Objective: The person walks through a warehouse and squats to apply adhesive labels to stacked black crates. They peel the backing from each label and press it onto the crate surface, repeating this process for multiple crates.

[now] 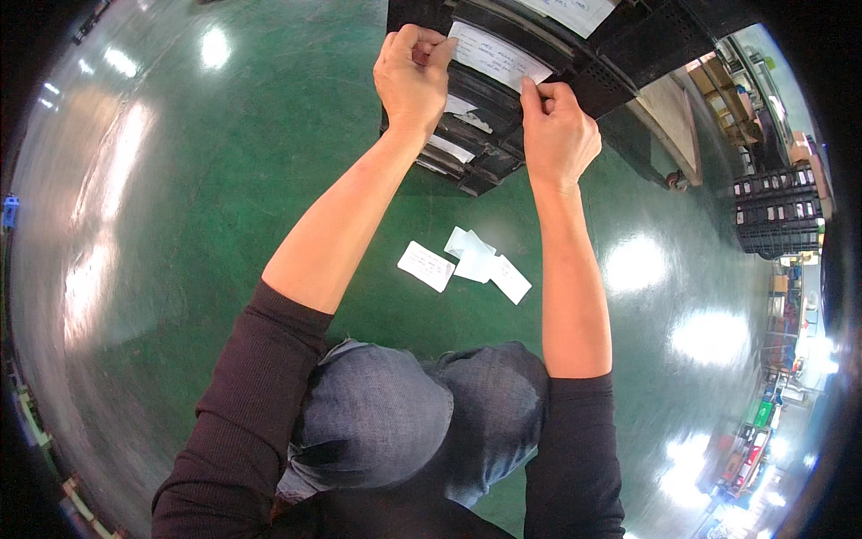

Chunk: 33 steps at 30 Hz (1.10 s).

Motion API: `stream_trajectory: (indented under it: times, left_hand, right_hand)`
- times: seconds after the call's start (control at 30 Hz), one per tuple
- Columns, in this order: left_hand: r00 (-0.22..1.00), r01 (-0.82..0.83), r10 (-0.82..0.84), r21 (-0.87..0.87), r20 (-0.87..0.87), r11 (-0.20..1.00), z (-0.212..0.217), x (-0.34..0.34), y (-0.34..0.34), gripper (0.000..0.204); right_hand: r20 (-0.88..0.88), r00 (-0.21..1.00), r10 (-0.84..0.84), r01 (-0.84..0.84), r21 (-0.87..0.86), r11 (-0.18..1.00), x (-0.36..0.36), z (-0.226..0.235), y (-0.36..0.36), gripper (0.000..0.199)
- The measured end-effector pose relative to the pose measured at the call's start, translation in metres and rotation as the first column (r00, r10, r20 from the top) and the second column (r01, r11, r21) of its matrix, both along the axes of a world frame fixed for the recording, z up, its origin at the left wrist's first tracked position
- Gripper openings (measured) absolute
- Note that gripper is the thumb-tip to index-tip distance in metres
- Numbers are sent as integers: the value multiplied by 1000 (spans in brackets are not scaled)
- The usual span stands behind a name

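Observation:
A white paper label (499, 56) with handwriting lies against the front of a black plastic crate (620, 76) in a stack. My left hand (415, 81) is closed at the label's left end, thumb and fingertips pinching its edge. At the lower right corner my right hand (560, 135) pinches the label between thumb and forefinger. More white labels sit on the crates above and below, partly covered by my left hand. On the green floor ahead of my knees lie several loose paper slips (427, 266), some overlapping.
A wheeled wooden platform (669, 121) stands right of the crates. Farther right are another stack of black crates (777, 211) and shelves with cardboard boxes (716, 79). The shiny green floor (224, 180) stretches left. My bent knees (377, 413) are close below my arms.

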<state>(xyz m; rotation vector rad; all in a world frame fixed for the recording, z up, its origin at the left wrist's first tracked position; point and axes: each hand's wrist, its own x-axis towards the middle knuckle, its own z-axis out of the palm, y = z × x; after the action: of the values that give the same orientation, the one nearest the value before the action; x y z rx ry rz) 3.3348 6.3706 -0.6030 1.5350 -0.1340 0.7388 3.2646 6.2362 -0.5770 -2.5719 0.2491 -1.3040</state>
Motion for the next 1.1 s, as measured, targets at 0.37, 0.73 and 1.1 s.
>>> stream_trajectory:
  times: [0.37,0.73,1.1]
  left_hand:
    - [1000,-3,2,73,19,997,-4,3,4,13]
    - [992,-127,123,155,37,980,-4,4,27,65]
    - [965,16,-83,260,249,965,28,25,13,124]
  right_hand:
    - [-73,995,-75,59,-191,980,-2,8,0,27]
    - [-55,993,-101,95,-88,992,-26,17,-14,34]
    - [187,980,-63,69,-26,997,9,13,-12,139]
